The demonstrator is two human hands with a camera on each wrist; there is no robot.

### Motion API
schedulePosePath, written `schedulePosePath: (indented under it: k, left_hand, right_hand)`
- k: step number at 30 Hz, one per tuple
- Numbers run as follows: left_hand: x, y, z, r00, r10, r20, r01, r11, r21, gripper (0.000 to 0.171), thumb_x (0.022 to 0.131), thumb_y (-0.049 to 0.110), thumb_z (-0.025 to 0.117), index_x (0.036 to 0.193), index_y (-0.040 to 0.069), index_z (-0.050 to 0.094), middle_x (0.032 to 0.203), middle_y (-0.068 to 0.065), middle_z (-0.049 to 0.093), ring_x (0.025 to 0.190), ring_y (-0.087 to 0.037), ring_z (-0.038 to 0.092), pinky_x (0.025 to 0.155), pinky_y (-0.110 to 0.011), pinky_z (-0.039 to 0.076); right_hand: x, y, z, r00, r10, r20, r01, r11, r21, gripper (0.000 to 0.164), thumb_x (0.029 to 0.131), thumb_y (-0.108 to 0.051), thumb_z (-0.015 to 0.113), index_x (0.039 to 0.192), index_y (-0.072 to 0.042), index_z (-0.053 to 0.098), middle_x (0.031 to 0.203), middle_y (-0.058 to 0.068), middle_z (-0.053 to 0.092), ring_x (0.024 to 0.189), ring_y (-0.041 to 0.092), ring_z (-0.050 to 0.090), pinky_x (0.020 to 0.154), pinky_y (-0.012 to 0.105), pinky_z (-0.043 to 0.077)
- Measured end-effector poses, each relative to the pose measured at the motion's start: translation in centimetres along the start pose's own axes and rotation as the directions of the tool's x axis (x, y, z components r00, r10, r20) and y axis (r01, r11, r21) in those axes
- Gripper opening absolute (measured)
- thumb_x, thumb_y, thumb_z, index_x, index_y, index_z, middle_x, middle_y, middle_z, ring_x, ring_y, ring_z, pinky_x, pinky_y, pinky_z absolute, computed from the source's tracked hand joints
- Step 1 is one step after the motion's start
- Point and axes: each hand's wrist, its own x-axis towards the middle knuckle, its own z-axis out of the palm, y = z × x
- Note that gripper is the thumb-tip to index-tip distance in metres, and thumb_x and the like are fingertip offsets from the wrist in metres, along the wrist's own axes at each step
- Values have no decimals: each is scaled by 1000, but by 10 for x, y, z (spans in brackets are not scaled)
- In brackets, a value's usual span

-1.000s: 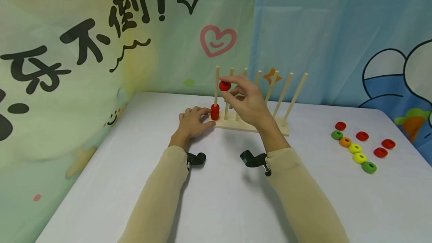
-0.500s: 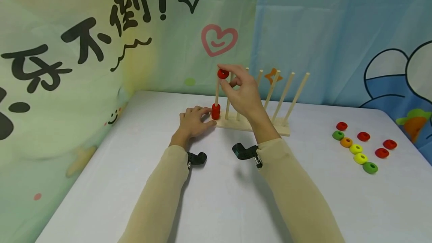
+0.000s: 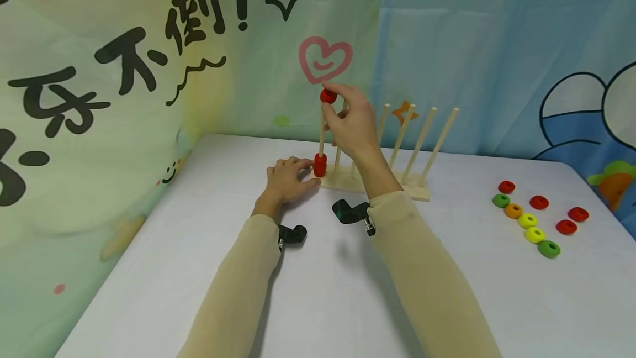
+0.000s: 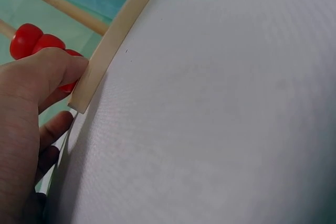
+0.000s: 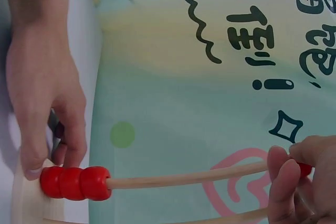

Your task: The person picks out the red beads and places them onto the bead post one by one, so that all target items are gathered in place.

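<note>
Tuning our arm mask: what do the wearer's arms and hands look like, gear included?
Long plain beige sleeves: left sleeve, right sleeve. Left hand and right hand: bare, no gloves. Small black bent devices at the inner cuffs: left device, right device, with silvery fittings. No cables or sleeve markings visible.

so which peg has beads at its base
The leftmost peg, beside the left hand: three red beads sit stacked at its base, while the other pegs show none.

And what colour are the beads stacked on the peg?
The beads are red, clearest in the right wrist view.
</note>
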Motion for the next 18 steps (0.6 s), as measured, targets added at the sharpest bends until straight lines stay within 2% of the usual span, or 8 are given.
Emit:
schedulePosePath:
  k: [3, 7, 12, 18]
  left_hand:
    - [0, 1, -1, 1000, 4, 3, -4, 1000, -3, 57, 88, 58, 55, 138, 32, 55, 135, -1, 53, 126, -30, 39, 98, -52, 26]
    - [0, 3, -2, 1000, 9, 4, -9, 1000, -10, 57, 88, 58, 55, 138, 31, 56, 134, -1, 53, 126, -30, 39, 98, -52, 26]
    - [0, 5, -2, 1000, 8, -4, -8, 1000, -5, 56, 88, 57, 55, 138, 31, 55, 135, -2, 53, 126, -30, 39, 98, -52, 26]
    - [0, 3, -1, 1000, -7, 11, 7, 1000, 1, 57, 88, 58, 55, 140, 32, 54, 138, -2, 51, 129, -31, 37, 99, -52, 25]
  right_hand:
    - [3, -2, 0, 999, 35, 39, -35, 999, -8, 41, 97, -16, 61, 136, -27, 61, 127, -1, 55, 63, 20, 68, 45, 37, 52]
    - [2, -4, -2, 994, 68, 86, -67, 998, -4, 46, 97, -15, 60, 140, -30, 56, 132, -1, 53, 66, 20, 69, 47, 37, 53]
    - [0, -2, -9, 993, 60, 99, -62, 998, 20, 48, 97, -14, 58, 142, -32, 54, 142, -5, 47, 67, 17, 69, 47, 38, 53]
    - [-4, 0, -21, 994, 35, 101, -38, 999, 20, 46, 97, -16, 60, 140, -31, 56, 142, -7, 46, 72, 16, 68, 51, 45, 54]
